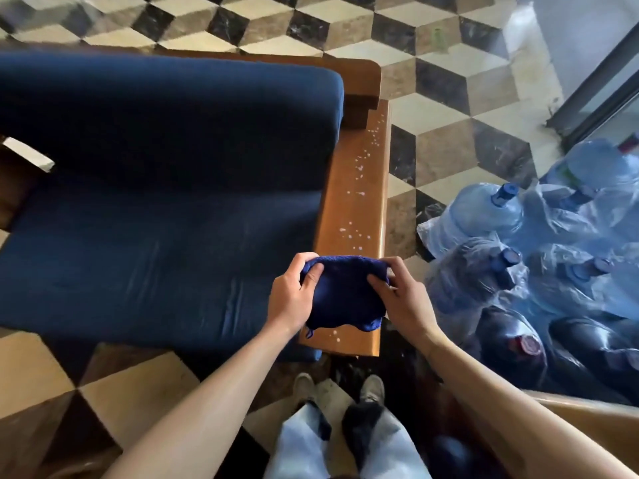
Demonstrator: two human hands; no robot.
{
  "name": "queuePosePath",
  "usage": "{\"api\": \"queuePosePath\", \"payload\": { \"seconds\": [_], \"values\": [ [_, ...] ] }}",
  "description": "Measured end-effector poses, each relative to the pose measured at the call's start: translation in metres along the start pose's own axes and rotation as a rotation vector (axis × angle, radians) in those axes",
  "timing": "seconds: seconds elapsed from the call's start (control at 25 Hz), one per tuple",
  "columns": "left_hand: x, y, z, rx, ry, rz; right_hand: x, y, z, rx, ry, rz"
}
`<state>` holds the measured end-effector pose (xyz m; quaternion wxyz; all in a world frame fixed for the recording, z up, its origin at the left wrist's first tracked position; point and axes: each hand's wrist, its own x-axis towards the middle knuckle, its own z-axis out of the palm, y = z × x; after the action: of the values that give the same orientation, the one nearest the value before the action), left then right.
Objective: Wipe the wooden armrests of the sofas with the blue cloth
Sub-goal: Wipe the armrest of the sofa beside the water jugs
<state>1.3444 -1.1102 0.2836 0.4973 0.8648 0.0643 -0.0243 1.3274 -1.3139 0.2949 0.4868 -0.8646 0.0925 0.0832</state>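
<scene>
A blue-cushioned sofa (155, 202) has a wooden armrest (356, 188) on its right side, speckled with small white spots. The dark blue cloth (342, 292) sits over the near end of that armrest. My left hand (294, 295) grips the cloth's left edge with curled fingers. My right hand (401, 299) grips its right edge, thumb on top. Both hands hold the cloth stretched between them, just above or on the wood; I cannot tell which.
Several large blue water jugs (539, 264) wrapped in plastic crowd the floor right of the armrest. A second wooden armrest (587, 413) shows at the lower right. Checkered tile floor (449, 91) surrounds the sofa. A glass door frame (601, 81) stands at the upper right.
</scene>
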Motion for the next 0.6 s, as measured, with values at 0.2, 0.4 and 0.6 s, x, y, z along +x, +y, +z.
{"api": "queuePosePath", "payload": {
  "seconds": [0.2,0.4,0.6],
  "values": [
    [-0.019,-0.063,0.03,0.093,-0.101,-0.104,-0.025,0.05,0.046,-0.052,0.032,0.197],
    [-0.036,-0.112,0.052,0.201,-0.166,-0.193,-0.043,0.101,0.086,-0.002,-0.013,0.359],
    [-0.008,-0.133,0.083,0.346,-0.16,-0.097,-0.006,0.122,0.109,-0.187,0.122,0.344]
  ]
}}
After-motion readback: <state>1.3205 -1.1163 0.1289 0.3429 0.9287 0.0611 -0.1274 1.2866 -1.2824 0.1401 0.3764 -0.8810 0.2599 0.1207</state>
